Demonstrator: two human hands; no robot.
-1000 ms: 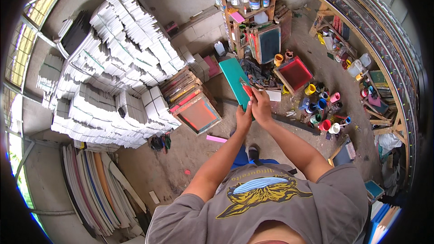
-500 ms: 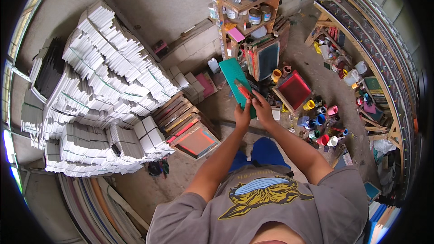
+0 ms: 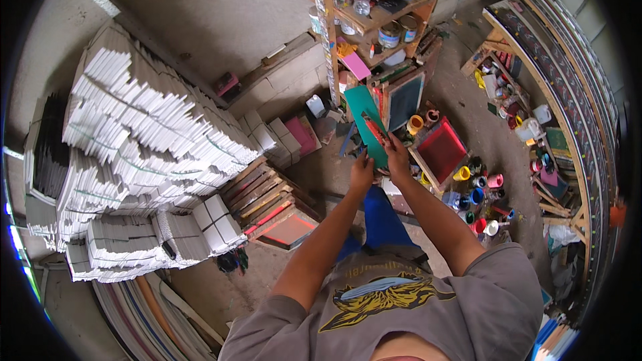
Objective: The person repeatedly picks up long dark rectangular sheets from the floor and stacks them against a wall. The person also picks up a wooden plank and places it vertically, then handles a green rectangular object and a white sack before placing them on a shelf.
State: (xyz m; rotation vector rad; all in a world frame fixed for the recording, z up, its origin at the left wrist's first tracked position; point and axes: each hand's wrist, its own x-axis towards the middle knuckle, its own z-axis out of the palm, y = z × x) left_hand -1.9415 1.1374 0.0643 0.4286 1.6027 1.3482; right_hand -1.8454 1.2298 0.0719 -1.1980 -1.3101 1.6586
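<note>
A long, flat green board is held out in front of me, slanting up and to the left. My left hand closes on its near left edge. Closed around a red tool is my right hand, at the board's near right edge. The tool lies over the board, its darker end pointing to the far left; its exact kind is too small to tell. My fingertips are partly hidden.
Bundled white stacks rise at left, beside wooden frames. A shelf with cans and bottles stands ahead. To the right are a red screen frame, several paint pots and a long curved-looking table.
The view has shifted, and my legs have changed position as if stepping. Both hands keep their hold on the green board and red tool, and the tool looks more slender now.
</note>
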